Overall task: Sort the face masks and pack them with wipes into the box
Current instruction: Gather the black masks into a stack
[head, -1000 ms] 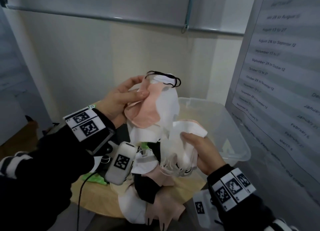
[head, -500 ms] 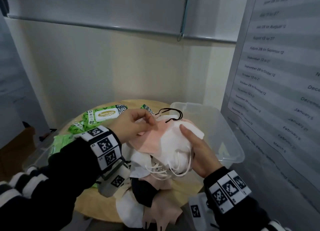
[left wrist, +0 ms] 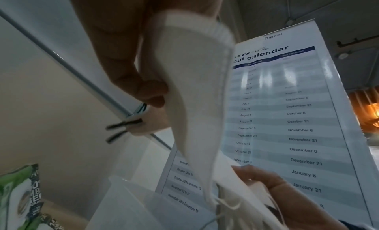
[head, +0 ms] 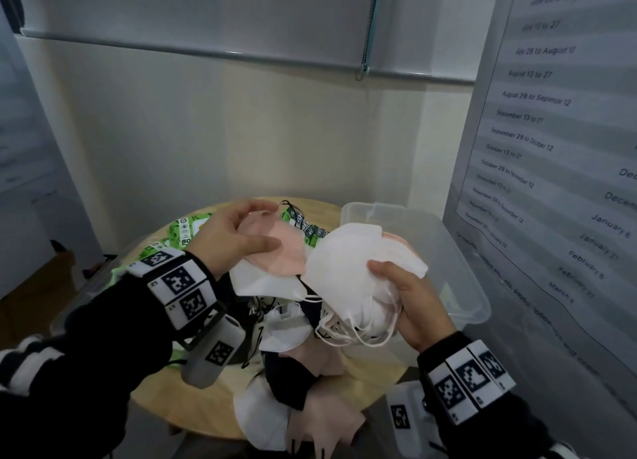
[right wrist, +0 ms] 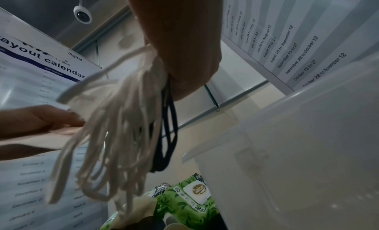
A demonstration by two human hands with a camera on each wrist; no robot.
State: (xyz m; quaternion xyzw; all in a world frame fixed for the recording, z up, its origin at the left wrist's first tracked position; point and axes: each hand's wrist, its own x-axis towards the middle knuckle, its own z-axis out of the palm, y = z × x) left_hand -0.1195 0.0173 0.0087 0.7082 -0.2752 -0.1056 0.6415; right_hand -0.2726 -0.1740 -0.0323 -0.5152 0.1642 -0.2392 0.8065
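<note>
- Left hand (head: pixel 234 236) pinched a pink mask (head: pixel 275 251); right hand (head: pixel 410 303) gripped the white stack (head: pixel 344 269).
- Box (head: pixel 462 269) looked unpacked; loose masks (head: pixel 293 382) crowded the table's (head: pixel 372 379) near edge, wipes (head: pixel 179 231) waited.

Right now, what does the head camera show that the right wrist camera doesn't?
Only the head view shows the pink mask pinched in the left hand, the white masks gripped by the right hand, and the loose pile on the round table. Only the right wrist view shows a ceiling camera. Both show the green wipes packs, the clear box and dangling ear loops.
</note>
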